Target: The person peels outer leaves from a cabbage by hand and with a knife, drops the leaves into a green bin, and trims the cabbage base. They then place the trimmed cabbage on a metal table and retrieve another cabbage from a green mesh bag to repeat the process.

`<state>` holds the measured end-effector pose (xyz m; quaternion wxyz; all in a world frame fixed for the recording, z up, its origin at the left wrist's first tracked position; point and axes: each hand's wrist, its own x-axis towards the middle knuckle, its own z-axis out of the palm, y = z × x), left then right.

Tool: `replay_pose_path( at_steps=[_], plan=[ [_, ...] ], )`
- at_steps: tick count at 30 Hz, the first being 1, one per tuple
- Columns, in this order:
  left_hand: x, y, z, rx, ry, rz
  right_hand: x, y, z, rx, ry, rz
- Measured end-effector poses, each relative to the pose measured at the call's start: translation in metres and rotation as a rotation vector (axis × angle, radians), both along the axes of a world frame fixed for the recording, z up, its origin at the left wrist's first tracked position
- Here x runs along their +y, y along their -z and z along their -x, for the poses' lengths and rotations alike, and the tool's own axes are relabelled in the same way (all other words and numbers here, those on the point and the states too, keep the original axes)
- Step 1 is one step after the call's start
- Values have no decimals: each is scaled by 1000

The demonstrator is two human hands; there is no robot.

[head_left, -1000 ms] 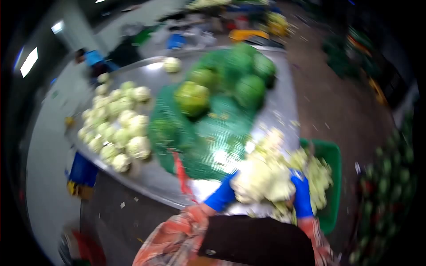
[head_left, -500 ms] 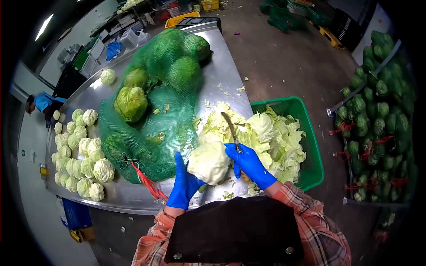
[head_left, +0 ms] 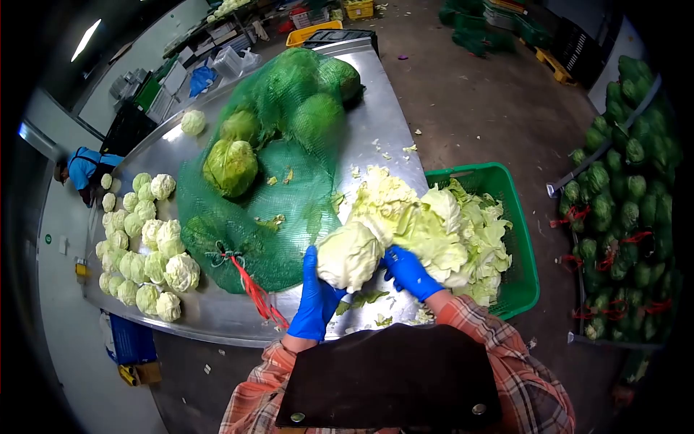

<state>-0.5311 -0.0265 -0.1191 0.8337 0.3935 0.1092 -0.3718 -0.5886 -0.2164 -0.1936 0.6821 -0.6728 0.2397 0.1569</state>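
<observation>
A pale, trimmed cabbage head (head_left: pixel 350 257) rests in my left hand (head_left: pixel 317 300), whose blue-gloved palm and fingers cup it from the left and below. On the cabbage's other side is my right hand (head_left: pixel 410 274), also blue-gloved, its fingers curled close to the cabbage and the loose leaves. The curved knife seen in that hand half a second ago does not show now; its blade is hidden. Pale cabbage leaves (head_left: pixel 430 228) are heaped right beside both hands. A green mesh sack (head_left: pixel 289 195) with untrimmed green cabbages (head_left: pixel 230 168) lies on the steel table (head_left: pixel 376 94).
Several trimmed cabbages (head_left: pixel 137 264) stand grouped at the table's left. A green crate (head_left: pixel 522 246) full of leaves adjoins the table's right edge. Farther right is a tall rack of green vegetables (head_left: pixel 622 210). A person in blue (head_left: pixel 85 168) bends at the far left.
The knife blade, upright above my right hand before, has gone out of sight. My right hand has lowered toward the leaves beside the cabbage. The view has shifted slightly.
</observation>
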Motion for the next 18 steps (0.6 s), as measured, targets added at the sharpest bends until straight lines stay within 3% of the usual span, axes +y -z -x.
replay_pose_path(
  at_steps=[1, 7, 10, 11, 13, 14, 15, 16, 18],
  plan=[
    [-1, -4, -1, -41, 2, -104, -10, 8, -1, 8, 64, -35],
    [4, -10, -4, -59, -40, -111, -67, 22, -3, 42, 350, -151],
    [15, -16, -8, 18, -91, -9, -103, 44, 7, -50, 677, -218],
    [23, -22, -14, 29, -131, 43, -134, 70, 19, -21, 681, -311],
    [50, -17, -34, -32, -283, 287, -166, 118, 51, -295, 936, -426],
    [69, -31, -43, -127, -304, 349, -207, 170, 75, -287, 835, -369],
    [86, -43, -49, -220, -321, 405, -187, 104, 87, -141, 759, -211],
    [113, -32, -70, -262, -434, 370, -183, 84, 92, -118, 735, -88],
    [159, -33, -95, -273, -626, 376, -184, 93, 101, -34, 815, -72]
  ],
)
